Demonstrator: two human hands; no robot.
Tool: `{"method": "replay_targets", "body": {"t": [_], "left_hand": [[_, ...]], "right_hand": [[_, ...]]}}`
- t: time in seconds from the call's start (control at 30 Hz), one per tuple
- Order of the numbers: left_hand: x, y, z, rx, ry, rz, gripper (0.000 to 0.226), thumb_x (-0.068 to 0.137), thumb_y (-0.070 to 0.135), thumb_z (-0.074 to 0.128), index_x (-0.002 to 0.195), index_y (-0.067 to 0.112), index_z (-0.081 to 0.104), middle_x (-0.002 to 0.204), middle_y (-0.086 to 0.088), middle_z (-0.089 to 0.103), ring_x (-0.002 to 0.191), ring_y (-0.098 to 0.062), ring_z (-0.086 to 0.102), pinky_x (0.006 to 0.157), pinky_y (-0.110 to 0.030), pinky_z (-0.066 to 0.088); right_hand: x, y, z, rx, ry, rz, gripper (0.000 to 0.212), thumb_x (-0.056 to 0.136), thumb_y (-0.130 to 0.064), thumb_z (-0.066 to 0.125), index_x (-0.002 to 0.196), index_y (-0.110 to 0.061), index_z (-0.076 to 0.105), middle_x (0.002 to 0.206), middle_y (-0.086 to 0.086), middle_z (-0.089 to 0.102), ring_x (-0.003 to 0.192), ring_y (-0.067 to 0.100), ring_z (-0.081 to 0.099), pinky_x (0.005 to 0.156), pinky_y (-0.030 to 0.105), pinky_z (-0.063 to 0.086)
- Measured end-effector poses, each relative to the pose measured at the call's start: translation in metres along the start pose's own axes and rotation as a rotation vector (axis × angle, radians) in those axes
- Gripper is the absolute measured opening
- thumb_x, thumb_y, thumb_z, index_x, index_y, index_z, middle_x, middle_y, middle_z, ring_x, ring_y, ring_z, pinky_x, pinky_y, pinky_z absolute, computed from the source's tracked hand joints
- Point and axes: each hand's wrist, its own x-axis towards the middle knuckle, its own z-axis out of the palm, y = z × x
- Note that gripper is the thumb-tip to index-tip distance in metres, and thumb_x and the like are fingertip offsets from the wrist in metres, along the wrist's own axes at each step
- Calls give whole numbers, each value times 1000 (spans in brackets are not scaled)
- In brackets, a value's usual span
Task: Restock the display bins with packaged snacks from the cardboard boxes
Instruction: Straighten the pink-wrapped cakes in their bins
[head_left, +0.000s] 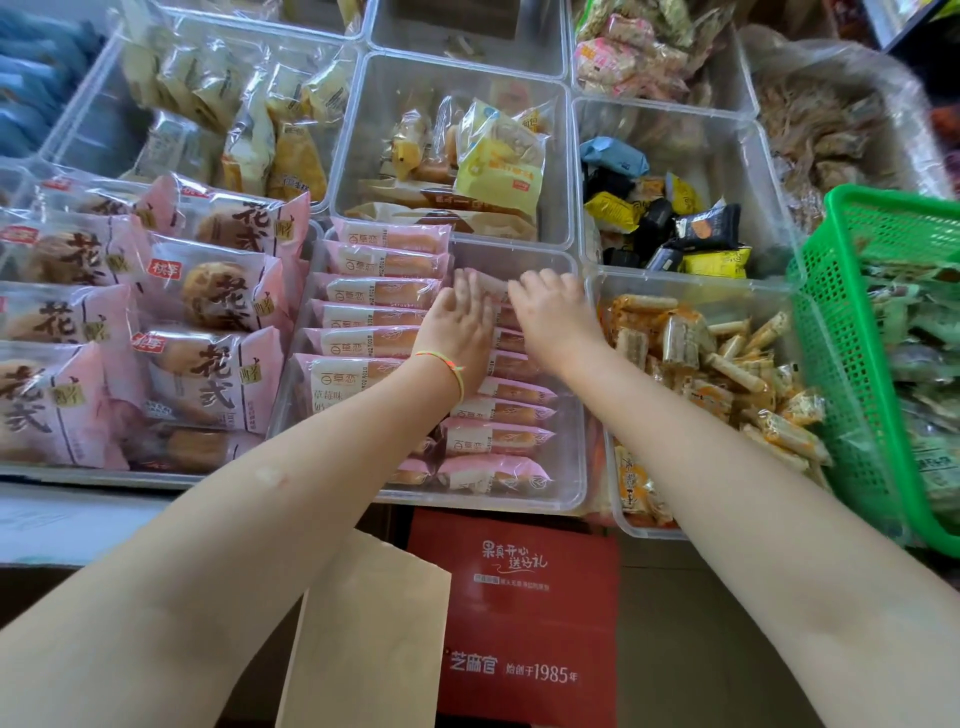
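A clear plastic bin (566, 483) at the middle front holds two rows of pink packaged snacks (374, 291). My left hand (460, 322) lies flat with straight fingers on the top of the right row. My right hand (553, 312) rests beside it on the same row, its fingers bent over a pink pack (488, 283) at the far end. Whether that hand grips the pack is unclear. Below the bins, a brown cardboard flap (374, 634) and a red box (524, 623) show between my forearms.
Large pink pastry bags (208, 332) fill the bin to the left. Orange wrapped bars (717, 358) lie in the bin to the right, and a green basket (852, 322) leans at the far right. Further bins with yellow (498, 156) and dark packs (675, 223) stand behind.
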Motion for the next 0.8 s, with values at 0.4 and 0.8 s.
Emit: {"method": "replay_targets", "body": {"t": [0.4,0.8], "left_hand": [[21,-13,-11,117,-144,19,53,96,34,35,143,10,39,138,-12,50,134,-33,35,107,-41,26],[-96,-2,-36,-114,-162,208,16,96,22,52,103,19,66,104,2,65,99,-23,65,73,-32,46]], "right_hand": [[-15,-8,10,31,-218,-5,58,92,-15,52,148,-9,36,147,8,46,141,26,34,122,47,3],[-95,-23,-33,67,-484,-91,29,89,-52,65,82,-25,59,89,-4,55,101,16,41,98,40,30]]}}
